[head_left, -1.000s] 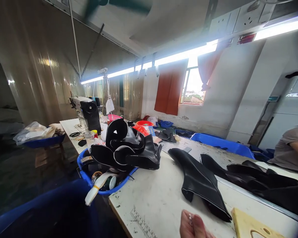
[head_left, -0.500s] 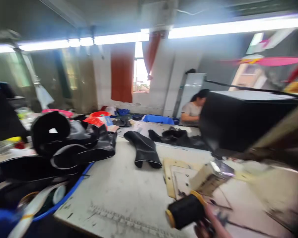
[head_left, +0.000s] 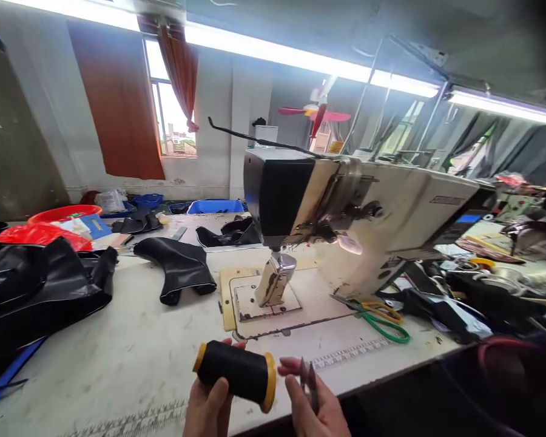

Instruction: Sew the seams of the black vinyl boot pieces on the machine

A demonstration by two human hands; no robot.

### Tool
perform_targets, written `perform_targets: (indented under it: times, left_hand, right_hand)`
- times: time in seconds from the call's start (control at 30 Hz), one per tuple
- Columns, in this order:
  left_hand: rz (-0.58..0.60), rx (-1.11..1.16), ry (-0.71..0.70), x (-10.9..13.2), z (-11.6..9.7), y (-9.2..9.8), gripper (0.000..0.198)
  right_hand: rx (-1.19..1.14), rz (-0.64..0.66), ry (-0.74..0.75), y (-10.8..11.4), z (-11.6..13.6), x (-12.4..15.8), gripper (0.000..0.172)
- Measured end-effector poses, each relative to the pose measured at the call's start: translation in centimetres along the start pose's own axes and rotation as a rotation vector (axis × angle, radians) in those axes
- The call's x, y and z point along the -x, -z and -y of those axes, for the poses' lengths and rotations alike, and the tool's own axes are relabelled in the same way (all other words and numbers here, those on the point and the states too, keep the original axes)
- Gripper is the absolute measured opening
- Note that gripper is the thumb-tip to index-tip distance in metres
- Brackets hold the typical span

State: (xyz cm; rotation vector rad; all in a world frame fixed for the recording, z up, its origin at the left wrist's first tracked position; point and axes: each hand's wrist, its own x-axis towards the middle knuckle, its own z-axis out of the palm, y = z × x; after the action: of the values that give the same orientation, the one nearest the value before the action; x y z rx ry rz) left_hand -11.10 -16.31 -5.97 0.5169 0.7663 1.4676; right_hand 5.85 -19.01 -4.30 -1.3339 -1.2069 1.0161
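A spool of black thread (head_left: 236, 371) with yellow end flanges lies sideways in my left hand (head_left: 209, 403), thumb across its near side and fingertips showing behind it. My right hand (head_left: 316, 403) is just right of the spool, apart from its yellow flange. Its fingers are closed on small metal thread snips (head_left: 308, 382), whose two points stick up. Both hands are over the front edge of the white table (head_left: 141, 358). Behind them stands a post-bed sewing machine (head_left: 368, 224), its post (head_left: 275, 282) rising from the bed plate.
Green- and orange-handled scissors (head_left: 382, 318) lie right of the post. A black leather-like piece (head_left: 177, 267) sits left of the machine, with more black pieces (head_left: 50, 273) farther left. Dark scraps (head_left: 464, 303) crowd the right side. A blue bin (head_left: 216, 207) is at the back.
The view has swung right, bringing the whole machine in. Earlier a single hand showed at the spool's right end; now my left hand is around the spool and my right hand is apart with the snips.
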Motion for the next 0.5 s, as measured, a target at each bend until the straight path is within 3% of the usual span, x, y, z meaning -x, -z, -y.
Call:
perform_targets:
  times: [0.07,0.13,0.2,0.27,0.37,0.5]
  left_hand:
    - [0.021,-0.032,0.013,0.3,0.2,-0.4,0.06]
    - [0.052,-0.098,0.002,0.7,0.2,-0.9,0.064]
    - [0.078,-0.196,-0.04,1.1,0.1,-1.6,0.064]
    - [0.097,-0.313,-0.101,1.4,0.0,-2.3,0.061]
    - [0.128,-0.433,-0.158,1.7,0.1,-3.1,0.06]
    - [0.125,-0.422,-0.146,1.8,0.5,-4.1,0.06]
  right_hand:
    - [0.206,0.002,0.285,1.8,1.2,-0.6,0.025]
    - [0.37,0.169,0.502,3.1,2.8,-1.3,0.028]
    - [0.484,0.351,0.584,3.9,4.3,-1.9,0.036]
    - [0.597,0.432,0.62,4.3,5.3,-2.4,0.039]
    - [0.753,0.446,0.711,4.5,5.4,-2.8,0.03]
    - [0.847,0.455,0.804,5.2,4.3,-3.1,0.018]
